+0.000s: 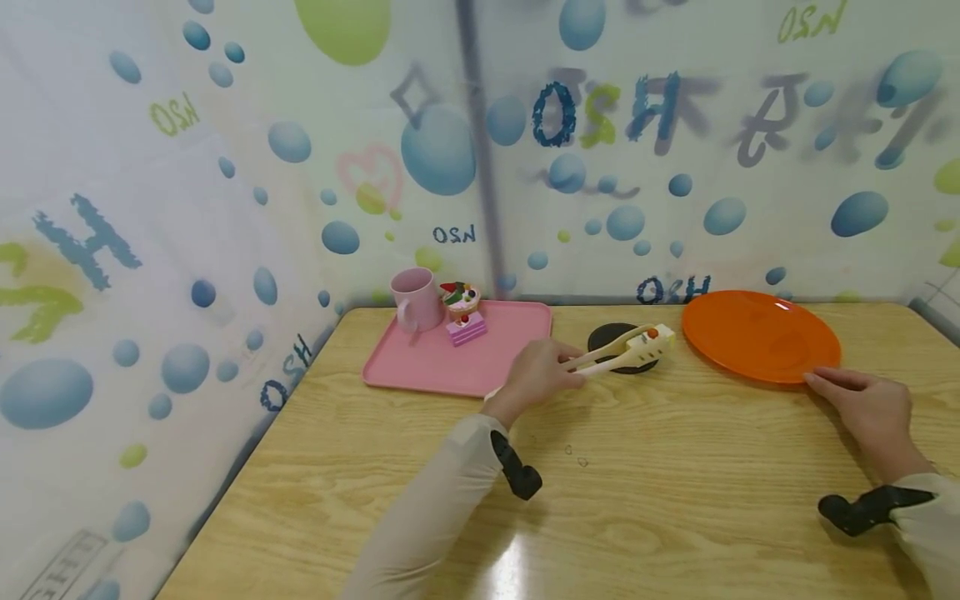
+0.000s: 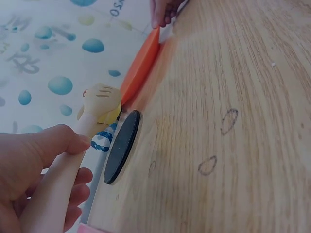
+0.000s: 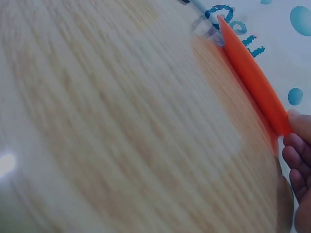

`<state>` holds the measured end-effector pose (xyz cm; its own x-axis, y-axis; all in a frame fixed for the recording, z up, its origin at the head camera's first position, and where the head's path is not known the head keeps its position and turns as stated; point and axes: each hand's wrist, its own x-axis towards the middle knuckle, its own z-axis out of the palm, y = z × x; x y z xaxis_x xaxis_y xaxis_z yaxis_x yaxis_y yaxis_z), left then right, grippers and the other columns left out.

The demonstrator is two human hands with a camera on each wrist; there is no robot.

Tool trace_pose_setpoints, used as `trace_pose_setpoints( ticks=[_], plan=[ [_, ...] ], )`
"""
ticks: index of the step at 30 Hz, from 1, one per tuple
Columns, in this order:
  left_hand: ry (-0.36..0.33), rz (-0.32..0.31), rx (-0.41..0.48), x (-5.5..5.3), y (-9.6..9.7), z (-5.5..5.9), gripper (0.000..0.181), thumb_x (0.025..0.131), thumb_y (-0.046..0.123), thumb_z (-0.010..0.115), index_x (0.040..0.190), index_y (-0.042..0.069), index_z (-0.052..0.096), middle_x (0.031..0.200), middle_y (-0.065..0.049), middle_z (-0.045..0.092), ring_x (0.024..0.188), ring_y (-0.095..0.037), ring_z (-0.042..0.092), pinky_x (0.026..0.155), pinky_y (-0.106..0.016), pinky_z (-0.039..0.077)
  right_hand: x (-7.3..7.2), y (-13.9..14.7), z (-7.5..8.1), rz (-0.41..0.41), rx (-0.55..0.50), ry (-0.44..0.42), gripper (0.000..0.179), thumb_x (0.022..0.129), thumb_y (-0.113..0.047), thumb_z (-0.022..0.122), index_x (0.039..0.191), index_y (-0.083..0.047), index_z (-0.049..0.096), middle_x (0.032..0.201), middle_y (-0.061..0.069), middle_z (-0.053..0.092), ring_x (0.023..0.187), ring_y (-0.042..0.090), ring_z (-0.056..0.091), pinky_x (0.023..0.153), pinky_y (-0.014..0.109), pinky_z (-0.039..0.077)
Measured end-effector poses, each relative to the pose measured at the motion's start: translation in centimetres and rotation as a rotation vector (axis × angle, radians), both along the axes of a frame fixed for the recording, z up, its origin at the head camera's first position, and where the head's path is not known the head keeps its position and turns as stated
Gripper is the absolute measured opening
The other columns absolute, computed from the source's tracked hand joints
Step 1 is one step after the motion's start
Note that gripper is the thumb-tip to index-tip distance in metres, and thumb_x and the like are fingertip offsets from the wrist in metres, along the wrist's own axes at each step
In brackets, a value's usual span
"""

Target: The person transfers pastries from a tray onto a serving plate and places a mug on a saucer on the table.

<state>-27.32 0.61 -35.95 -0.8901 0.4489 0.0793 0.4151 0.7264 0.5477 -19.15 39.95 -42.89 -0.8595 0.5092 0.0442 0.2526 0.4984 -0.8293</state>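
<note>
My left hand [image 1: 538, 371] grips a pair of cream tongs [image 1: 611, 354], seen from behind in the left wrist view. Between the tong tips sits a small toy cake slice [image 1: 660, 336], yellow and white with a red-orange topping. It hangs above a black round coaster [image 1: 622, 332], apart from the orange plate [image 1: 757, 337] to its right. My right hand [image 1: 873, 412] pinches the plate's near right rim between thumb and fingers. In the right wrist view the plate [image 3: 255, 80] appears edge-on, with the fingers at its rim.
A pink tray [image 1: 517, 333] lies at the back left. On it stand a pink mug [image 1: 417, 300], a fruit-topped tart [image 1: 461, 300] and a purple cake slice [image 1: 467, 330]. A printed curtain [image 1: 495, 208] borders the wooden table [image 1: 637, 483] at the back and left.
</note>
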Motion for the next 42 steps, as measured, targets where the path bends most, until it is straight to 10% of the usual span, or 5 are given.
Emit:
trace_pose_setpoints(
  ticks=[27,42],
  plan=[
    [-0.035,-0.033,-0.022,-0.3,3.2,0.4,0.034,0.079,0.029,0.072,0.113,0.024,0.068,0.082,0.012,0.062,0.059,-0.009,0.047,0.047,-0.022,0.035,-0.1,-0.2,0.2,-0.016,0.005,0.014,0.070,0.083,-0.046,0.060,0.122,0.012,0.050,0.059,-0.046,0.035,0.123,0.041,0.034,0.102,0.049,0.022],
    [-0.023,-0.071,0.018,-0.6,4.9,0.6,0.035,0.080,0.029,0.071,0.113,0.021,0.067,0.080,0.012,0.063,0.058,-0.008,0.049,0.047,-0.021,0.034,0.5,-0.3,0.6,0.008,-0.020,0.033,0.051,0.081,-0.045,0.064,0.115,-0.008,0.065,0.062,-0.043,0.043,0.101,0.003,0.049,0.100,0.047,0.026]
  ],
)
